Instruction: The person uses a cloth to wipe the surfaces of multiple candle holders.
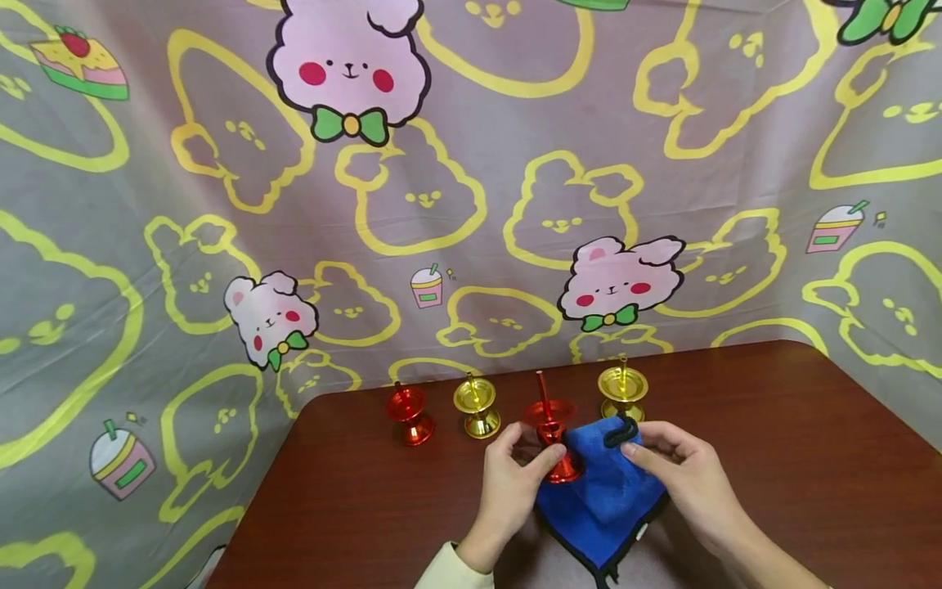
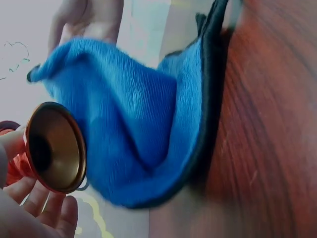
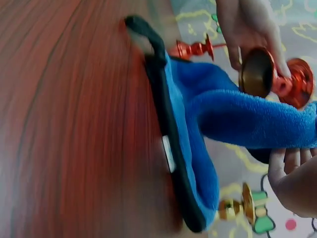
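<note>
In the head view, my left hand (image 1: 504,491) grips the waist of a shiny red candle holder (image 1: 563,469), keeping it upright above the table with its dish and spike on top. The left wrist view shows the hollow, gold-toned underside of its base (image 2: 69,144). My right hand (image 1: 695,474) pinches a blue cloth (image 1: 603,499) with black edging near a corner that has a black loop (image 1: 621,431). The cloth hangs just right of the holder, its lower corner pointing toward me. In the right wrist view, a fold of the cloth (image 3: 252,116) passes close by the holder's base.
Behind my hands, along the far side of the brown table (image 1: 338,491), stand another red candle holder (image 1: 410,421), a gold one (image 1: 478,409) and a second gold one (image 1: 623,388) farther right. A cartoon-printed curtain (image 1: 486,204) hangs behind the table.
</note>
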Demonstrator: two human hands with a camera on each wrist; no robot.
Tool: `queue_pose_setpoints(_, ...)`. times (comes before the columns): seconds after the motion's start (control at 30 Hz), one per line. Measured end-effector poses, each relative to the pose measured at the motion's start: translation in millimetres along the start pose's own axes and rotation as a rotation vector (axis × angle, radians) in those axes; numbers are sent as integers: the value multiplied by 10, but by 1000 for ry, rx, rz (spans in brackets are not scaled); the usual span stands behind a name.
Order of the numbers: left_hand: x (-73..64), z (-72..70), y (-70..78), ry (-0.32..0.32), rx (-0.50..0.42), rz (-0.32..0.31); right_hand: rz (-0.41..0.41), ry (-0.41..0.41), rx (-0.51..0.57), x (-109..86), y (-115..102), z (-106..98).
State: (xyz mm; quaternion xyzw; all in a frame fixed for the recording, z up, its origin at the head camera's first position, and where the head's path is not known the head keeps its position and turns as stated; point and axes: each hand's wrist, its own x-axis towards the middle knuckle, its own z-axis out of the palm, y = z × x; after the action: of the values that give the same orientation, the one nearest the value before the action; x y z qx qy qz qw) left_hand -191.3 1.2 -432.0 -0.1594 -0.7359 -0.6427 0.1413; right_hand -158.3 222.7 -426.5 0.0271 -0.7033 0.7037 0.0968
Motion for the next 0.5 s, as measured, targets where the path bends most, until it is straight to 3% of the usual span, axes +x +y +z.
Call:
queue_pose_setpoints(0.27, 117, 17, -142, 58, 20, -5, 67, 19, 23, -62, -25, -569)
queue_pose_setpoints(0.5, 252, 98, -336, 108, 31, -34, 101, 52, -171, -133, -58, -1054)
